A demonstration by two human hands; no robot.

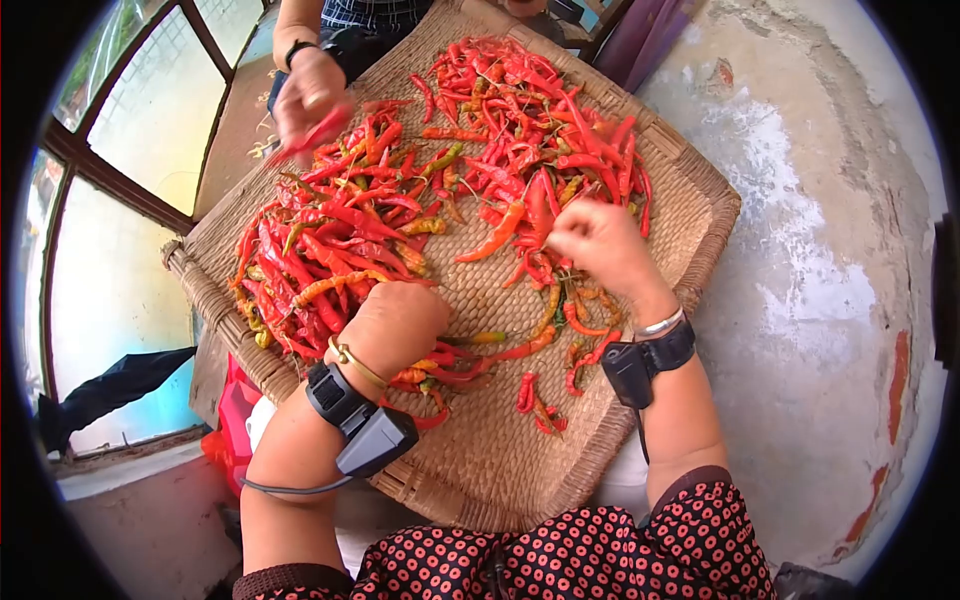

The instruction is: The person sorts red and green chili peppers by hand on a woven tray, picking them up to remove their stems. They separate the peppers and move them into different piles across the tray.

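Note:
My right hand (605, 248) is closed in a pinch at the edge of the right heap of chili peppers (530, 110), its fingertips on a red chili pepper (540, 208). Over the near side of the left heap of chili peppers (320, 245), my left hand (402, 325) is curled closed, knuckles up. Its fingertips are hidden beneath it, and I cannot tell what they hold. Both heaps, mostly red with some orange and greenish pods, lie on a woven tray (520, 450). Between my wrists a few small, shrivelled peppers (540, 405) lie apart.
Across the tray, another person's hand (308, 95) holds a red chili pepper (325, 128) above the left heap. The tray has a raised rim (690, 240). A framed window (110, 260) stands to the left, a bare plaster wall (800, 200) to the right.

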